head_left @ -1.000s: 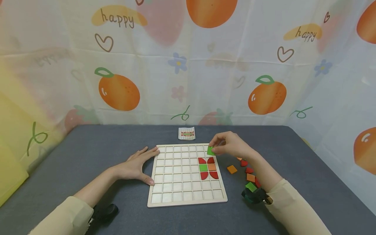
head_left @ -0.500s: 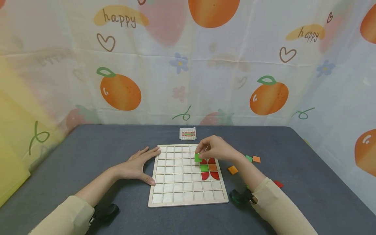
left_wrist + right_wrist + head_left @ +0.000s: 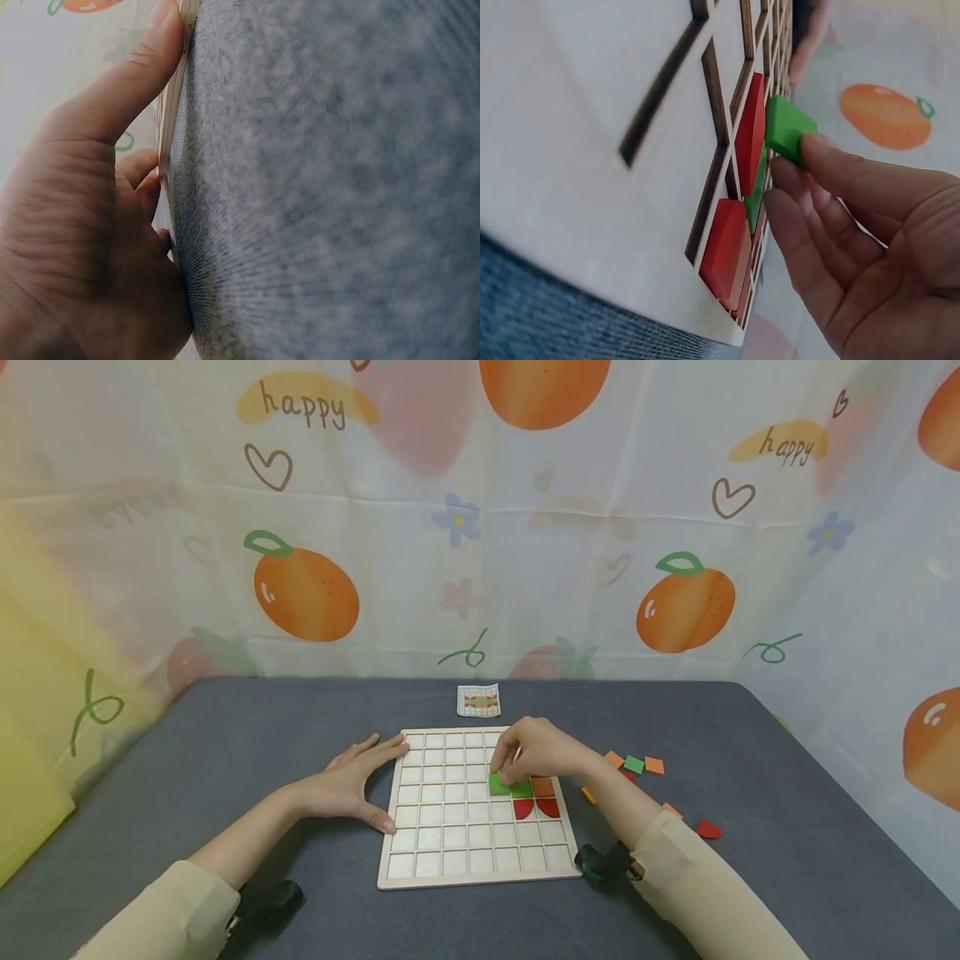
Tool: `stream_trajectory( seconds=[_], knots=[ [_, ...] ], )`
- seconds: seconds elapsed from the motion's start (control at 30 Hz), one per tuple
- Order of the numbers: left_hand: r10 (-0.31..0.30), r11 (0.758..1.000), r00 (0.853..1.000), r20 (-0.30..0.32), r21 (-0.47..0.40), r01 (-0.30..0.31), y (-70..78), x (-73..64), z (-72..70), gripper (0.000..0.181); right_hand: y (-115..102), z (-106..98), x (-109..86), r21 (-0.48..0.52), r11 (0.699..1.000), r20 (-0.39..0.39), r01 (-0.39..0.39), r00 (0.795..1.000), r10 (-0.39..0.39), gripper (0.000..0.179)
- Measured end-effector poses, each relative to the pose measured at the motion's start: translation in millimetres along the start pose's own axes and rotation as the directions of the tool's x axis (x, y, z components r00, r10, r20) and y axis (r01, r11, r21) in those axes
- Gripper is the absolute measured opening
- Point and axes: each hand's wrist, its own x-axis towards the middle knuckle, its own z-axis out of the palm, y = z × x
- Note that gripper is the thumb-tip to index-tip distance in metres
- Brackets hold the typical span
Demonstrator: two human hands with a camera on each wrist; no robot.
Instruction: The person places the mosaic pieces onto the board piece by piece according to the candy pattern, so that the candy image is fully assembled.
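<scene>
A pale wooden grid board [image 3: 442, 883] lies on the dark table. My left hand [image 3: 347, 783] is spread along its left side, with fingertips at the far-left corner and the thumb [image 3: 146, 64] against the edge. Thumb and fingers of my right hand [image 3: 543, 748] pinch a square green tile [image 3: 789, 124], tilted close over a cell just left of a seated green tile [image 3: 521, 790]. An orange tile [image 3: 542, 787] sits to the right of that one. Red quarter-round pieces [image 3: 548, 808] fill cells on the near side; the far red ones are mostly hidden by my right hand.
Loose tiles lie right of the board, among them a green one [image 3: 633, 765], an orange one [image 3: 655, 766] and a red one [image 3: 708, 830], some partly behind my right forearm. A small pattern card [image 3: 478, 701] lies beyond the board. A printed curtain [image 3: 480, 593] hangs behind the table.
My right hand has carried the green tile left and toward me, from the board's far-right corner to beside the seated green tile. My left hand has stayed in place.
</scene>
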Motion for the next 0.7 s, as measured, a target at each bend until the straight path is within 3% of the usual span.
stream_trajectory(
  seconds=[0.37, 0.7],
  knots=[
    [0.017, 1.000, 1.000, -0.002, -0.014, -0.017, -0.8, 0.1, -0.1, 0.114, 2.5, 4.0, 1.2, -0.014, 1.000, 0.032, -0.025, 0.999, 0.025, 0.007],
    [0.018, 1.000, 1.000, -0.003, -0.013, -0.018, 0.3, -0.6, -0.6, 0.113, 4.4, 6.7, 4.0, -0.036, 0.999, 0.039, -0.001, 0.999, 0.002, 0.007]
  ],
)
